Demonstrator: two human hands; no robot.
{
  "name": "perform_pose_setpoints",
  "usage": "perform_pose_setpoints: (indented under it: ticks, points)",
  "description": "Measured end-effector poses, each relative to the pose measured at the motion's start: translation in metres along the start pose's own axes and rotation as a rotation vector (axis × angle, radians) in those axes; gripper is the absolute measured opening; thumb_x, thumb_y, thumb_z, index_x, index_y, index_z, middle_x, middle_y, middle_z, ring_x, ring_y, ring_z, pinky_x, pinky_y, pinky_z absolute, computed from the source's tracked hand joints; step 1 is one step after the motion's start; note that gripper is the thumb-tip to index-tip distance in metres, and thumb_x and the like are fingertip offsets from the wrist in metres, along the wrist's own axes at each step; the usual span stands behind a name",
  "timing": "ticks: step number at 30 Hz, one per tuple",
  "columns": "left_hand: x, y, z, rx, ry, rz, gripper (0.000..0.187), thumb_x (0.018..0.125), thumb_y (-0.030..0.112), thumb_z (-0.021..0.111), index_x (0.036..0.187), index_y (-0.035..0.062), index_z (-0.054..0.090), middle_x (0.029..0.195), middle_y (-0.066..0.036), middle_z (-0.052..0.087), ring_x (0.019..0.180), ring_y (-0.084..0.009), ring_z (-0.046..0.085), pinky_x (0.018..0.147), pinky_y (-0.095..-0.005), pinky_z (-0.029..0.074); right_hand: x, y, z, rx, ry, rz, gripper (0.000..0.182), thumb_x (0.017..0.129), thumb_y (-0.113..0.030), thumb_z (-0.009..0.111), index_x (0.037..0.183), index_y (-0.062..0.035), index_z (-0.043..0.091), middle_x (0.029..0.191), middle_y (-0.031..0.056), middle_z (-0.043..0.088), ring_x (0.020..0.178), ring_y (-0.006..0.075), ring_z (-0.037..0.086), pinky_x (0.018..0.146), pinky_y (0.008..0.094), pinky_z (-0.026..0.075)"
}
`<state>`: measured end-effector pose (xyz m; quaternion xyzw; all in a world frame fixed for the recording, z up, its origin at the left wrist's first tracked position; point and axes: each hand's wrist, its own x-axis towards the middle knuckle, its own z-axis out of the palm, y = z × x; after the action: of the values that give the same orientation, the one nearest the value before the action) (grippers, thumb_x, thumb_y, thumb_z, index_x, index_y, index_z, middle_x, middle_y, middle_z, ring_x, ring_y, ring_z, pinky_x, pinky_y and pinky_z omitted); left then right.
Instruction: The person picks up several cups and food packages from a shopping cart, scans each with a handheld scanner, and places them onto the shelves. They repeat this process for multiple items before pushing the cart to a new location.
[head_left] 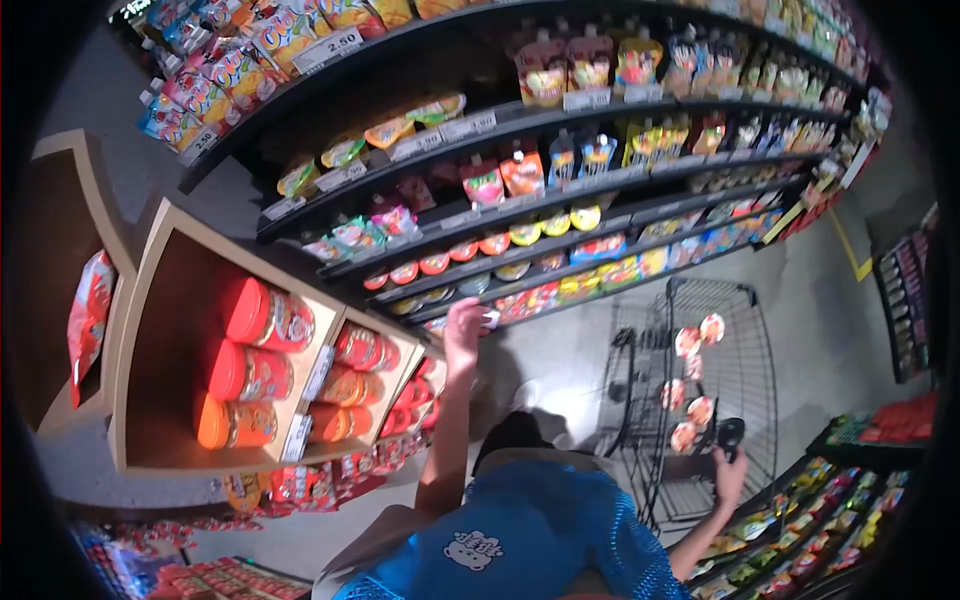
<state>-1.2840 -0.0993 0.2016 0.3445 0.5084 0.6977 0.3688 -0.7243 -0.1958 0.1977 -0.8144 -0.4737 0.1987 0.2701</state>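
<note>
My left hand (463,332) is raised in front of the low snack shelf, with its fingers pointing up and loosely apart. A small pale item (489,318) shows right beside its fingertips. To the right stands a wire shopping cart (768,370) with several round red-and-white packs (700,410) in its basket. My right hand (731,478) is at the near side of the cart, its fingers wrapped round a black rounded grip (731,433).
A curved dark shelf (590,105) carries pouches, cups and packets ahead. At left, a wooden display unit (150,330) holds red- and orange-lidded jars (262,370). More snack racks (840,510) stand at lower right. Grey floor (570,360) shows between shelf and cart.
</note>
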Motion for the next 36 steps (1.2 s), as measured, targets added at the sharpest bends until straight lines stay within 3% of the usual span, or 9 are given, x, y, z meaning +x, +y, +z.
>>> perform_pose_setpoints:
  ticks: [1,5,9,12,19,29,30,32,36]
  points:
    - [0.028,-0.002,-0.005,-0.117,-0.001,-0.030,0.035,0.094,0.022,0.060,0.121,0.0036,0.049,0.100,-0.006,0.064,0.083,-0.0116,0.061,0.073,-0.0234,0.049,0.005,-0.044,0.005,0.064,-0.113,-0.014,0.048,0.077,-0.030,0.072,0.108,0.0034,0.061,0.093,0.0141,0.064,0.087,0.0234,0.059,0.080,0.0381,0.047]
    - [0.104,0.079,0.016,0.207,0.183,0.285,0.027,0.086,-0.003,0.059,0.113,-0.0007,0.055,0.097,-0.006,0.062,0.083,-0.0076,0.058,0.074,-0.0187,0.048,0.016,-0.157,0.040,0.032,-0.326,-0.041,0.040,0.075,-0.027,0.073,0.100,0.0027,0.063,0.080,0.0110,0.064,0.072,0.0192,0.059,0.067,0.0350,0.048]
    - [0.166,0.174,0.022,0.665,0.216,0.658,0.025,0.079,0.000,0.066,0.103,0.0033,0.060,0.099,-0.008,0.061,0.090,-0.0200,0.057,0.083,-0.0311,0.045,0.022,-0.213,0.093,0.229,-0.463,-0.092,0.026,0.078,-0.019,0.074,0.092,-0.0003,0.062,0.066,0.0020,0.060,0.048,0.0081,0.051,0.045,0.0265,0.041]
    - [0.219,0.205,0.036,0.972,0.224,0.823,0.027,0.077,0.007,0.070,0.103,0.0064,0.061,0.103,-0.008,0.061,0.098,-0.0269,0.054,0.090,-0.0362,0.042,0.022,-0.247,0.121,0.285,-0.551,-0.087,0.024,0.079,-0.017,0.074,0.092,-0.0011,0.061,0.061,0.0000,0.055,0.046,0.0075,0.050,0.043,0.0251,0.040]
    - [0.285,0.197,0.077,1.550,0.207,0.481,0.064,0.071,0.056,0.073,0.100,0.0005,0.060,0.097,-0.017,0.063,0.098,-0.0334,0.049,0.093,-0.0487,0.027,0.056,-0.267,0.177,0.170,-0.607,-0.382,0.034,0.077,-0.026,0.077,0.095,-0.0009,0.063,0.063,0.0036,0.059,0.049,0.0118,0.055,0.048,0.0289,0.044]
    - [0.297,0.183,0.101,1.600,0.341,0.489,0.070,0.064,0.053,0.078,0.099,-0.0052,0.060,0.092,-0.022,0.064,0.097,-0.0380,0.053,0.098,-0.0525,0.026,0.152,-0.277,0.181,0.192,-0.713,-0.474,0.035,0.074,-0.021,0.075,0.101,-0.0020,0.063,0.070,0.0174,0.062,0.061,0.0259,0.060,0.063,0.0372,0.048]
    - [0.297,0.184,0.103,1.556,0.342,0.539,0.072,0.064,0.053,0.078,0.100,-0.0056,0.059,0.092,-0.022,0.063,0.098,-0.0383,0.054,0.099,-0.0525,0.026,0.163,-0.286,0.174,0.120,-0.756,-0.450,0.037,0.075,-0.024,0.074,0.102,-0.0018,0.063,0.081,0.0222,0.067,0.080,0.0372,0.067,0.072,0.0409,0.051]
    - [0.292,0.183,0.110,1.544,0.340,0.521,0.070,0.062,0.046,0.083,0.104,-0.0029,0.055,0.101,-0.022,0.059,0.100,-0.0372,0.051,0.100,-0.0493,0.028,0.179,-0.300,0.164,0.156,-0.792,-0.421,0.035,0.075,-0.021,0.075,0.101,-0.0020,0.063,0.083,0.0225,0.067,0.080,0.0376,0.067,0.072,0.0407,0.051]
    - [0.280,0.165,0.110,0.697,0.160,0.867,0.066,0.064,0.009,0.082,0.116,0.0080,0.042,0.119,-0.011,0.047,0.114,-0.0225,0.048,0.102,-0.0379,0.037,0.202,-0.324,0.157,0.250,-0.852,-0.480,0.040,0.074,-0.021,0.079,0.105,-0.0021,0.063,0.078,0.0144,0.069,0.068,0.0266,0.067,0.067,0.0344,0.051]
